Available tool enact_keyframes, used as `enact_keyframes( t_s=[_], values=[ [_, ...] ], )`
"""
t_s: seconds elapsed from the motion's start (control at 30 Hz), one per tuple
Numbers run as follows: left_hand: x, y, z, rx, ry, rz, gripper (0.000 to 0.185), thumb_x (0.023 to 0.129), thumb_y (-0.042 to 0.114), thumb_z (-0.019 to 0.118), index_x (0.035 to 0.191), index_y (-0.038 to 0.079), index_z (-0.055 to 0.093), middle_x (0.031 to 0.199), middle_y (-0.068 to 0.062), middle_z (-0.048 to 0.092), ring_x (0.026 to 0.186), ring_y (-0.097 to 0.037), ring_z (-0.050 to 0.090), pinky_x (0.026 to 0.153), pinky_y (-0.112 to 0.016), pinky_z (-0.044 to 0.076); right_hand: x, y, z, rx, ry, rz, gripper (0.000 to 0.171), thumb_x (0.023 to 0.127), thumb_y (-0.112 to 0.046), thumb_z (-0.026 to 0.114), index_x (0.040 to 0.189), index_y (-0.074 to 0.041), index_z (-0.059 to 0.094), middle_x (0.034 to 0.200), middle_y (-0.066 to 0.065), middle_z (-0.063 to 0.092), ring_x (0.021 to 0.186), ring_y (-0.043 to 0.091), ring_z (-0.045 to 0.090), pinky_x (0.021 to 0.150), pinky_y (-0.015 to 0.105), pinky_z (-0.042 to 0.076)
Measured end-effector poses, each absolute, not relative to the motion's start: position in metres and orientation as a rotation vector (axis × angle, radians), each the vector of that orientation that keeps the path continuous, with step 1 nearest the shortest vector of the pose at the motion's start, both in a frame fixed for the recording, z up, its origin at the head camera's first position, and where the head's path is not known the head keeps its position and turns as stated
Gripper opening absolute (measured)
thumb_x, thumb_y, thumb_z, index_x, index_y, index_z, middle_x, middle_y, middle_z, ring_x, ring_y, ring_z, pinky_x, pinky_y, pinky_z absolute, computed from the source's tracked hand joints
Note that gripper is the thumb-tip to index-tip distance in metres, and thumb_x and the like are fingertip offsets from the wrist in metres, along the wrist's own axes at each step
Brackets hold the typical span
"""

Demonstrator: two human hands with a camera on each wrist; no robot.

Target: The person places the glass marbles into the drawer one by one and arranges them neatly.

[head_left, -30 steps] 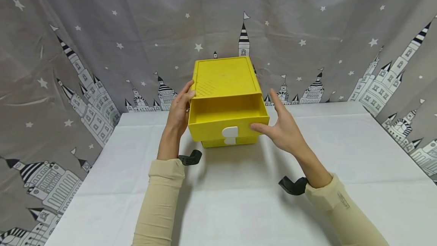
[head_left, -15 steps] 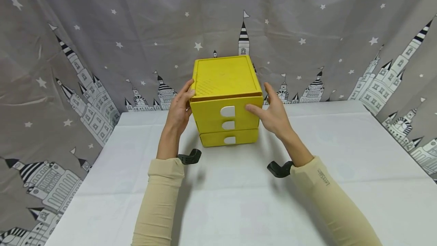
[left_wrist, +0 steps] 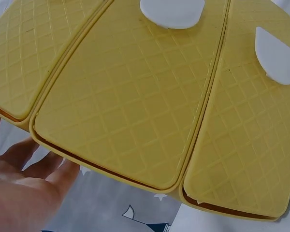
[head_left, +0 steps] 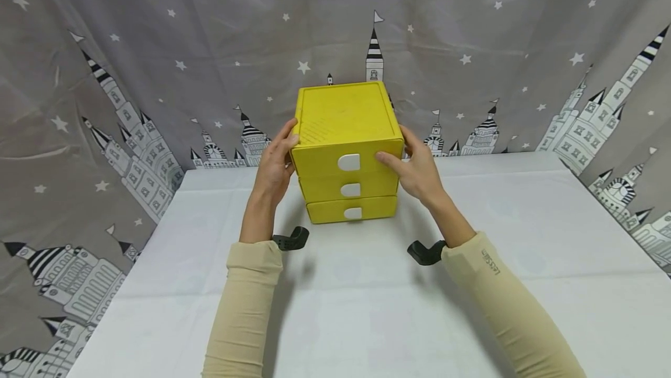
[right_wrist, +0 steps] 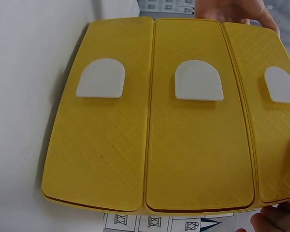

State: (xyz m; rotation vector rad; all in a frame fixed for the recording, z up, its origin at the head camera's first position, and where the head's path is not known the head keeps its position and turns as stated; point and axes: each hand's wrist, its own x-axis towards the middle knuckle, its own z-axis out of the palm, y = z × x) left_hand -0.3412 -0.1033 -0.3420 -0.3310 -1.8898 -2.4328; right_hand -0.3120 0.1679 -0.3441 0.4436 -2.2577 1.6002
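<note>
Backdrop: star-and-castle cloth behind cabinet (head_left: 346,151).
Left hand (head_left: 275,168): fingers straight, flat against cabinet's left side.
Right hand (head_left: 416,171): fingers straight, touching top drawer (head_left: 348,163) front.
Risk: uneven push could slide cabinet backward.

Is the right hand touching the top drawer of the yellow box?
Touching: the head view shows the right hand with fingers laid on the top drawer.

The yellow plastic three-drawer box (head_left: 346,151) hides most of the left hand's fingers (head_left: 290,140) behind its left side in the head view, and its right side covers part of the right hand (head_left: 414,168). What lies inside the drawers cannot be seen. In the left wrist view the box runs past the picture's top and side edges, and the left hand (left_wrist: 24,193) is cut off at the lower left corner. In the right wrist view only the fingertips (right_wrist: 268,223) show, below the box at the lower right edge.
</note>
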Motion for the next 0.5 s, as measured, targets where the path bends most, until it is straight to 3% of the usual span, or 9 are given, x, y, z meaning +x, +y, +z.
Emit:
enact_keyframes(
  t_s=[0.17,0.5],
  values=[
    [-0.339,-0.104,-0.342,-0.333,-1.939,-2.372,0.055,0.101,0.024,0.051,0.154,0.021,0.037,0.158,-0.001,0.033,0.135,-0.021,0.042,0.110,-0.037,0.035,-0.310,0.168,-0.345,0.438,-2.270,1.617,0.066,0.092,-0.015,0.071,0.150,-0.006,0.040,0.142,0.012,0.052,0.128,0.027,0.049,0.107,0.043,0.039],
    [-0.334,-0.106,-0.343,-0.483,-2.137,-2.081,0.054,0.105,0.036,0.043,0.156,0.020,0.032,0.159,0.002,0.030,0.142,-0.015,0.032,0.115,-0.037,0.027,-0.295,0.182,-0.362,0.381,-2.433,1.278,0.058,0.096,-0.031,0.065,0.143,-0.001,0.048,0.140,0.017,0.054,0.134,0.034,0.044,0.109,0.051,0.033]
  ],
)
